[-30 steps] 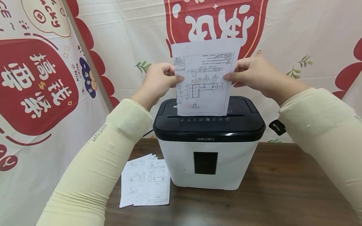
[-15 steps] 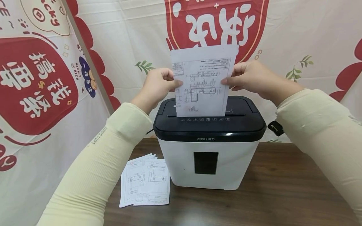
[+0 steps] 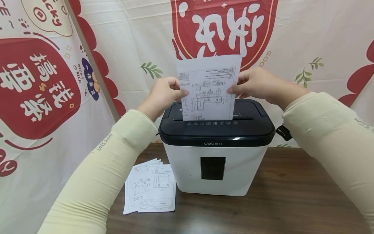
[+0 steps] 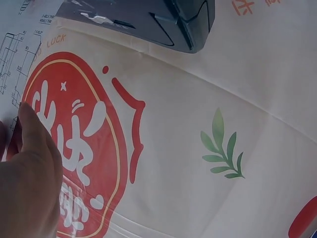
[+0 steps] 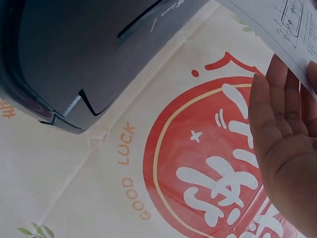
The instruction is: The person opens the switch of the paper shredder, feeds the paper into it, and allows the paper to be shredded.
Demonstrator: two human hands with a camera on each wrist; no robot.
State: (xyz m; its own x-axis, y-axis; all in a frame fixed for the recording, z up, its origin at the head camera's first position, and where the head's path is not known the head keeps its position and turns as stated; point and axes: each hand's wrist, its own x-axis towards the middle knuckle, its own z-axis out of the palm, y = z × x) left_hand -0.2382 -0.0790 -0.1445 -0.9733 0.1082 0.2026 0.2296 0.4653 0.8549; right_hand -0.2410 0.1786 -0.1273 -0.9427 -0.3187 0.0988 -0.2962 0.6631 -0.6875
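A sheet of paper [image 3: 208, 86] printed with a technical drawing stands upright in the slot of a paper shredder [image 3: 216, 136], its lower edge hidden inside. The shredder has a black top and a white bin with a dark window. My left hand [image 3: 165, 94] pinches the sheet's left edge between thumb and fingers. On the opposite edge, my right hand [image 3: 254, 84] pinches it at about the same height. In the right wrist view the right hand [image 5: 287, 134] has its fingers behind the paper [image 5: 282, 29]. The left wrist view shows the left hand [image 4: 32, 173] beside the printed sheet [image 4: 17, 49].
Several printed sheets [image 3: 156, 195] lie loosely stacked on the brown wooden table [image 3: 280, 195], left of the shredder. A patterned cloth [image 3: 131, 39] with red emblems hangs close behind. A small black item [image 3: 284, 132] shows by the right sleeve.
The sheet has sunk lower into the shredder's slot, and its top edge has dropped. Both hands have followed it downward, keeping their pinch. The stacked sheets have stayed put.
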